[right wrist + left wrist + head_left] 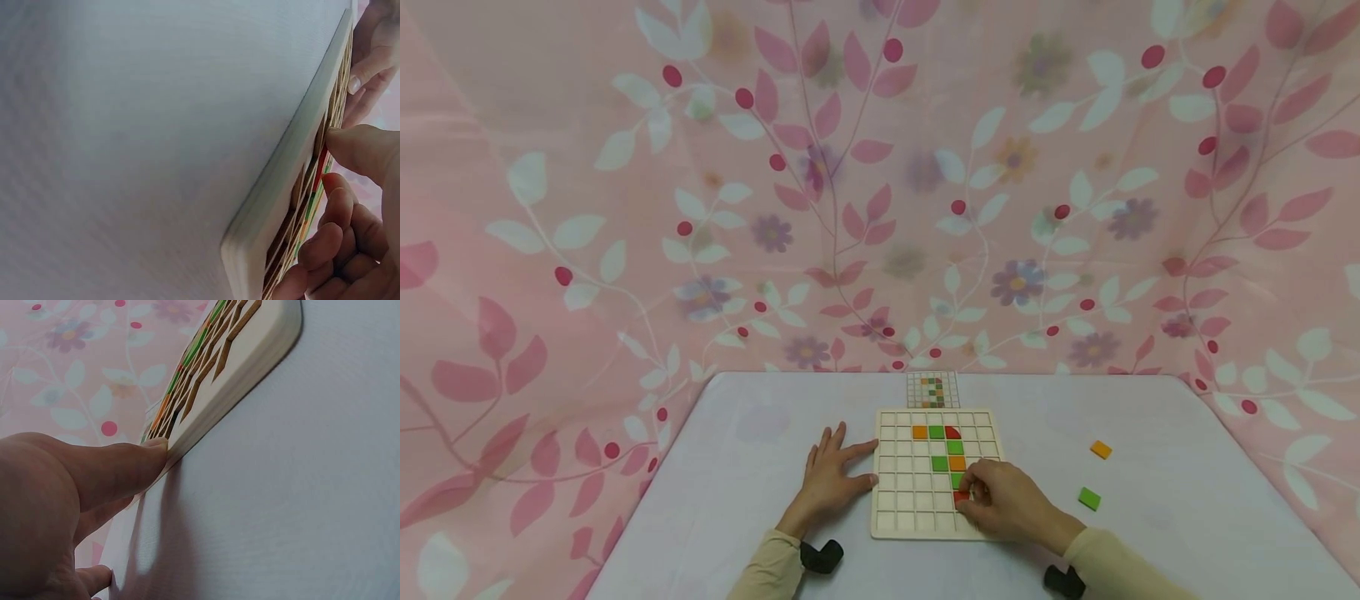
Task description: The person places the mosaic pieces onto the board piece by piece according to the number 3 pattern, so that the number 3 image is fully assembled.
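A wooden grid board with square cells lies on the table. In its cells sit orange, green and red pieces, among them an orange tile, a green tile and a round-edged red piece. My left hand spreads its fingers beside the board, thumb and index fingertip touching its left edge. My right hand pinches a red tile between thumb and index finger, low in the column of coloured tiles. The right wrist view shows this red tile between those fingertips, the other fingers curled.
A small printed pattern card with a coloured grid lies behind the board. To the right on the white table lie a loose orange tile and a loose green tile. A floral cloth hangs behind the table.
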### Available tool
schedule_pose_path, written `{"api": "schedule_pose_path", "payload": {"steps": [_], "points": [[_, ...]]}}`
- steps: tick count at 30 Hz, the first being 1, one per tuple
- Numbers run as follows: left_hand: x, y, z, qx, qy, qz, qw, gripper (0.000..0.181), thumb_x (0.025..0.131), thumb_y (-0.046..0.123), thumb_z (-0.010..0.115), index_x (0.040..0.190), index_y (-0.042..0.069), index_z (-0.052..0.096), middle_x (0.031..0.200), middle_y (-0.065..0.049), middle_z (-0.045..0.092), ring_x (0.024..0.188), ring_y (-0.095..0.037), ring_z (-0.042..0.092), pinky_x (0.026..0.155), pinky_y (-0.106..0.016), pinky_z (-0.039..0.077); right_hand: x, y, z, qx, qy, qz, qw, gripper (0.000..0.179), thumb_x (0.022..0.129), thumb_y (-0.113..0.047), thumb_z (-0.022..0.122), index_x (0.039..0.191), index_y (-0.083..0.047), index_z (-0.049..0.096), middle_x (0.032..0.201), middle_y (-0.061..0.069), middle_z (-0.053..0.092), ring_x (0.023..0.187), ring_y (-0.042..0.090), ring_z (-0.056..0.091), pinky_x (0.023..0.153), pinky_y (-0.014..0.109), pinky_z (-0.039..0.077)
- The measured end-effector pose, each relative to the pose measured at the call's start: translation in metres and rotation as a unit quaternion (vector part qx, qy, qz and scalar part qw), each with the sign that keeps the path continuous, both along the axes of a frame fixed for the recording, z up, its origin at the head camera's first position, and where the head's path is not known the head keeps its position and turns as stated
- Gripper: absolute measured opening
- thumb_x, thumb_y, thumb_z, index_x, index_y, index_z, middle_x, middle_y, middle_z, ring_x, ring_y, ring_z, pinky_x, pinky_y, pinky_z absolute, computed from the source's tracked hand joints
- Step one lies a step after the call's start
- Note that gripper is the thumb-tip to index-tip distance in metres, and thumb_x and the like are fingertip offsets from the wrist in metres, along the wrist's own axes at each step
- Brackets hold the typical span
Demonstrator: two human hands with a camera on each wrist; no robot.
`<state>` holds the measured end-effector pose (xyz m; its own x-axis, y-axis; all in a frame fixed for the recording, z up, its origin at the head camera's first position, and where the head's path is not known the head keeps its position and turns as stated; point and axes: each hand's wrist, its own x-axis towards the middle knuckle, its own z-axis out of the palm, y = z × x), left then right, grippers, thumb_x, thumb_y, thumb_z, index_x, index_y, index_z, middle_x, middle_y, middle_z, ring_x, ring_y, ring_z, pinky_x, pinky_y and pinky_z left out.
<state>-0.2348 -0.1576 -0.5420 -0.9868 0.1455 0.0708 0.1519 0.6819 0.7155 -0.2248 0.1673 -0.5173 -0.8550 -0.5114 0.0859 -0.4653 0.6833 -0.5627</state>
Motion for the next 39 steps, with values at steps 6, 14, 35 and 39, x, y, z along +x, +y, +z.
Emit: {"api": "schedule_pose_path", "payload": {"steps": [6, 14, 35, 39], "points": [[-0.002, 0.000, -0.002, 0.001, -0.001, 0.000, 1.0000, 0.053, 0.087, 0.027, 0.085, 0.138, 0.018, 0.073, 0.170, -0.033, 0.026, 0.161, -0.055, 0.010, 0.124, -0.076, 0.004, -0.002, 0.002, -0.001, -0.016, -0.018, -0.002, 0.9997, 0.015, 0.091, -0.028, 0.084, 0.095, -0.020, 0.072, 0.074, -0.014, 0.055, 0.065, -0.001, 0.047, 0.057, 0.020, 0.041], [-0.002, 0.000, 0.000, 0.006, -0.004, 0.000, 1.0000, 0.053, 0.087, 0.027, 0.085, 0.138, 0.019, 0.073, 0.171, -0.033, 0.025, 0.161, -0.055, 0.009, 0.125, -0.076, 0.003, -0.004, 0.005, -0.003, -0.021, -0.022, 0.006, 0.9995, 0.014, 0.092, -0.029, 0.083, 0.094, -0.021, 0.071, 0.073, -0.014, 0.055, 0.064, -0.002, 0.046, 0.057, 0.018, 0.040], [-0.003, -0.001, -0.003, -0.005, -0.004, 0.001, 1.0000, 0.054, 0.086, 0.027, 0.085, 0.138, 0.020, 0.073, 0.171, -0.031, 0.026, 0.161, -0.054, 0.010, 0.125, -0.076, 0.004, 0.001, 0.046, 0.007, -0.002, 0.011, -0.046, 0.9989, 0.017, 0.091, -0.021, 0.084, 0.103, -0.019, 0.072, 0.083, -0.012, 0.057, 0.072, 0.001, 0.049, 0.061, 0.020, 0.045], [-0.002, -0.001, -0.002, -0.003, -0.006, 0.001, 1.0000, 0.054, 0.086, 0.028, 0.085, 0.138, 0.021, 0.073, 0.171, -0.031, 0.025, 0.162, -0.054, 0.009, 0.125, -0.076, 0.004, 0.003, 0.063, 0.006, 0.048, 0.049, -0.092, 0.9934, 0.024, 0.086, -0.023, 0.087, 0.105, -0.021, 0.073, 0.090, -0.012, 0.060, 0.081, 0.002, 0.053, 0.069, 0.023, 0.049]]}}
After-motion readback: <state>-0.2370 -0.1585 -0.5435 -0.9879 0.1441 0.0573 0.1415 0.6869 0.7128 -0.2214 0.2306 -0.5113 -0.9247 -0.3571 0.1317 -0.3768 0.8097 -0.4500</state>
